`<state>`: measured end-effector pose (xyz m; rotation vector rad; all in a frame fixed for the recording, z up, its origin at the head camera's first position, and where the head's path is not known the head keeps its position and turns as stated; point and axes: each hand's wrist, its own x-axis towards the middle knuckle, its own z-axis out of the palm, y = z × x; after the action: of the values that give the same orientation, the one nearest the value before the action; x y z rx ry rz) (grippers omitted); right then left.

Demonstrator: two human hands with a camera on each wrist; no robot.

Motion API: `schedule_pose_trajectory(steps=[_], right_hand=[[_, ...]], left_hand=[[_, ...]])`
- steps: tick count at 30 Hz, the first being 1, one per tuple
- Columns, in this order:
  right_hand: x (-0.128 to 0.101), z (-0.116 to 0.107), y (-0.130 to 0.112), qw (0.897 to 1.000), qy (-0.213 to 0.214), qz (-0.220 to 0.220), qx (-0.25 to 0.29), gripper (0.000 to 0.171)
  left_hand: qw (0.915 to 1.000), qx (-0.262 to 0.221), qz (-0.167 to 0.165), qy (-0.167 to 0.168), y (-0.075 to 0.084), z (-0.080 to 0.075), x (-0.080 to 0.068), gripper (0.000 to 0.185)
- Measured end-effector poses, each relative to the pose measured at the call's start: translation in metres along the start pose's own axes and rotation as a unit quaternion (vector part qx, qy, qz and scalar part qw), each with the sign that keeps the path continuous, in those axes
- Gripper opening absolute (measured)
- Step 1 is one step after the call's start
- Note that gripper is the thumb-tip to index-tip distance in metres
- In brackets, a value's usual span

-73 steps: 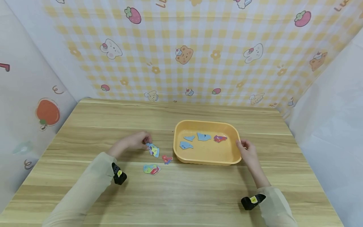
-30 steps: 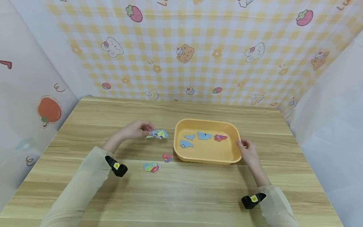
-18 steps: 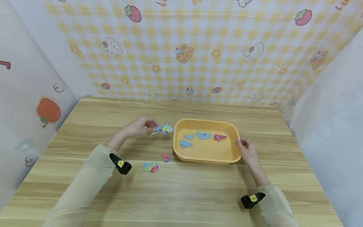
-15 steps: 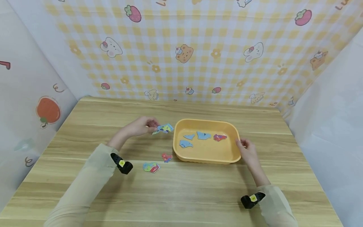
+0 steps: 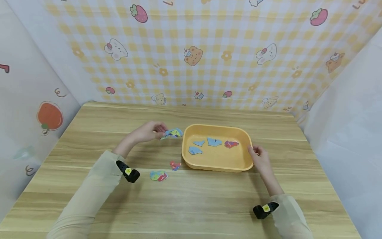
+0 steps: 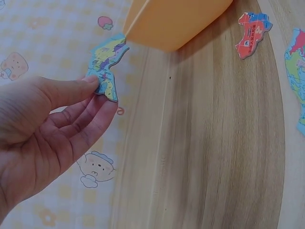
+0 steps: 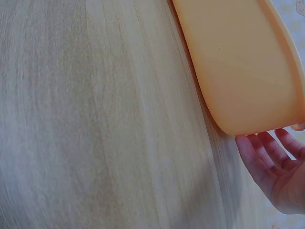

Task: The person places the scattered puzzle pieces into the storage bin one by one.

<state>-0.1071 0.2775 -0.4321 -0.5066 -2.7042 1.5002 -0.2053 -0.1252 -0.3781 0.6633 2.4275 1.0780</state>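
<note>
In the head view my left hand (image 5: 149,131) pinches a blue, yellow and purple map puzzle piece (image 5: 173,133) above the table, just left of the yellow tray (image 5: 221,166). Thumb and fingertips hold one end of this piece (image 6: 108,55) in the left wrist view. At the tray's right end, my right hand (image 5: 261,160) grips the rim; in the right wrist view its fingers (image 7: 257,157) lie against the outer wall. Inside the tray are three light-blue pieces, one (image 5: 214,142) the largest, and a red-purple piece (image 5: 231,144).
Left of the tray's front corner, a red and blue puzzle piece (image 5: 175,165) lies on the wooden table (image 5: 191,205). Nearer the front is a green, blue and red piece (image 5: 159,176). A checked cloth (image 5: 167,83) hangs behind the table.
My left hand has lifted the map puzzle piece off the table, turned it and carried it back and right to the tray's left rim. My right hand stays at the tray.
</note>
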Motion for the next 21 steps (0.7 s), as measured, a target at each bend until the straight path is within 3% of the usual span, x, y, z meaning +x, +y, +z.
schedule_pose_trajectory(steps=[10, 21], right_hand=[[0.000, 0.000, 0.000, 1.000, -0.006, 0.005, -0.003, 0.044], [0.000, 0.000, 0.000, 1.000, -0.011, 0.008, -0.003, 0.047]], left_hand=[[0.9997, 0.006, 0.021, -0.011, 0.007, 0.007, 0.010, 0.020], [0.9995, 0.016, 0.023, -0.016, 0.021, 0.017, 0.024, 0.020]])
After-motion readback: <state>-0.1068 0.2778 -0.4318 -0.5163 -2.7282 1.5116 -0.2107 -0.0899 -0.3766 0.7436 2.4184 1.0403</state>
